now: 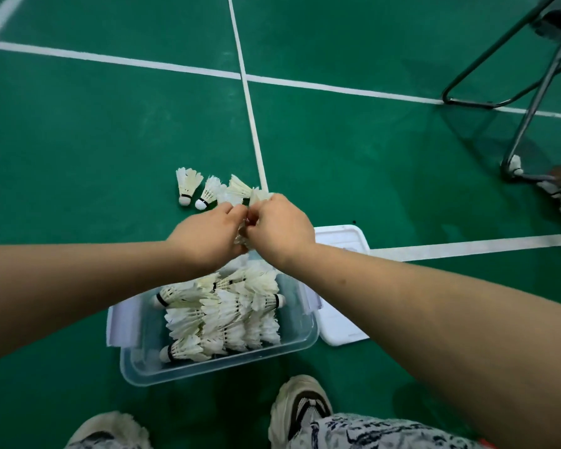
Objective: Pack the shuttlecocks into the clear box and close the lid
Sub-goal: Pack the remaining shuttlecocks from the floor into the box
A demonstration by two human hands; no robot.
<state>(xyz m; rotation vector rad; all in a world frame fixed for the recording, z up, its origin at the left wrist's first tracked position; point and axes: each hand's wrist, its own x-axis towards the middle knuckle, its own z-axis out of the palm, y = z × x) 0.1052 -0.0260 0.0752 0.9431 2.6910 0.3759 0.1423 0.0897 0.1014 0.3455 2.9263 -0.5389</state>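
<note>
With your left hand and right hand both gripping the white feathered shuttlecocks between them, you are best nesting them gently before lowering them into the clear plastic box.

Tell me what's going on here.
A person works over a clear box on the green court floor. The left hand and right hand meet above the box's far end, both gripping a bunch of shuttlecocks. The box holds rows of packed shuttlecocks. A few loose shuttlecocks lie on the floor beyond the hands. The white lid lies beside the box, so it is not closed yet.
</note>
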